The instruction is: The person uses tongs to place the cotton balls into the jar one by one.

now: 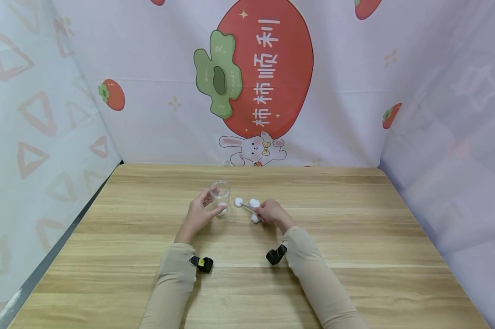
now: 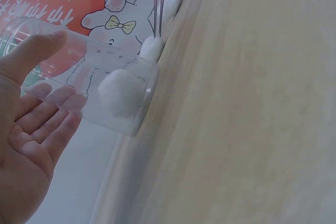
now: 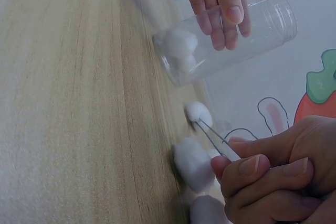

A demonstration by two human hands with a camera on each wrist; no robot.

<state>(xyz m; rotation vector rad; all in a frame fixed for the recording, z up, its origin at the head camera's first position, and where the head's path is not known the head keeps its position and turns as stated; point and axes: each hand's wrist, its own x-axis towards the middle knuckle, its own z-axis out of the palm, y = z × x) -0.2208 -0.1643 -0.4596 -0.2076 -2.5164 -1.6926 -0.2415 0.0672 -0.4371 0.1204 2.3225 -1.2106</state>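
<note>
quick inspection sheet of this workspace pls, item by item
surface: wooden table, bare wood around the work
job's things: clear jar upright, cotton ball inside; tweezers pinching a cotton ball on the table; two loose balls beside the right hand
clutter: nothing seen
grippers: left hand holds the jar; right hand grips the tweezers
cables: nothing seen; black wrist straps only
surroundings: printed cloth backdrop on three sides
</note>
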